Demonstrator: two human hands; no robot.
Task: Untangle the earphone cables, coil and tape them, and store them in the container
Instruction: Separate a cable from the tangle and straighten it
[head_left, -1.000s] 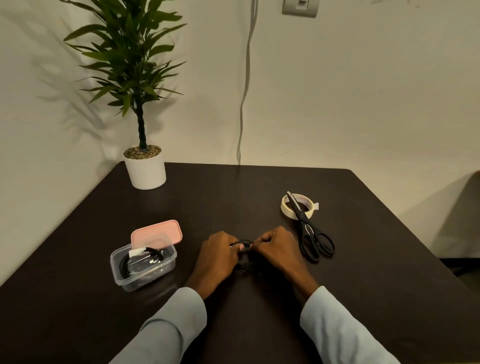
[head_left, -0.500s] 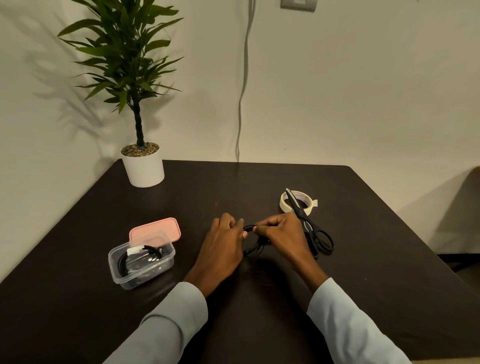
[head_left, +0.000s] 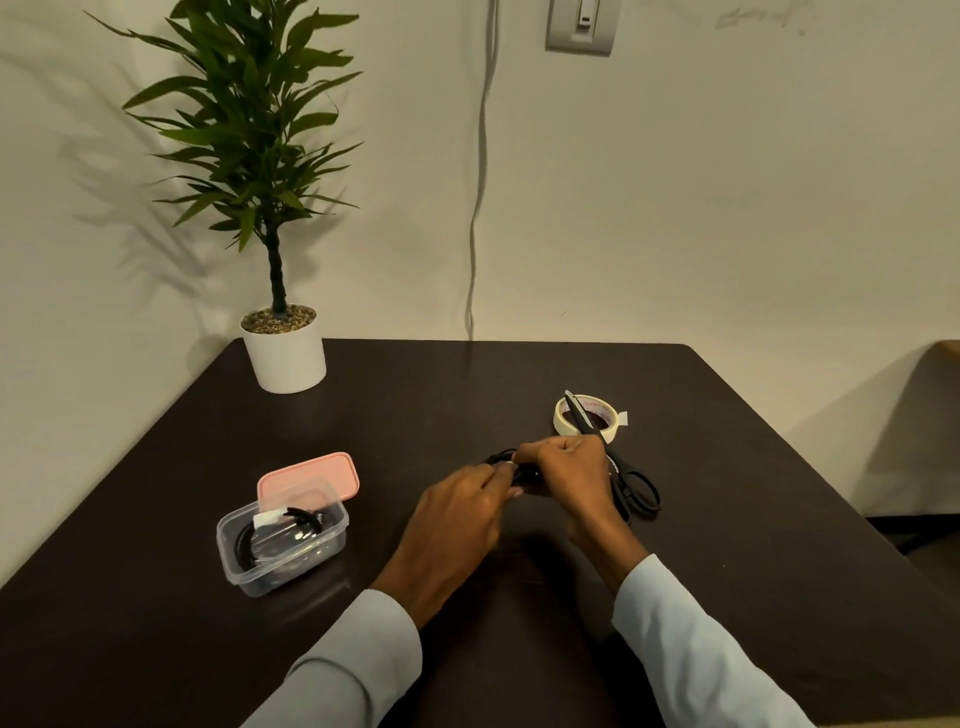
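- Most of the earphone cable (head_left: 500, 457) is hidden behind the right hand (head_left: 569, 475) and left hand (head_left: 457, 514); only a dark loop shows left of the right hand's fingers (head_left: 524, 454).
- The scissors (head_left: 621, 475) are partly hidden behind the right hand.
- The container (head_left: 283, 540) left of the hands holds dark coils, too blurred to count.
- The counter (head_left: 156, 623) is cut off by the bottom edge.

One view only, worn on my head: it looks forward and down over my dark table (head_left: 727, 519) from its near edge, my left hand (head_left: 457, 514) and right hand (head_left: 566, 467) close at centre, the wall (head_left: 675, 208) facing me beyond the far edge.
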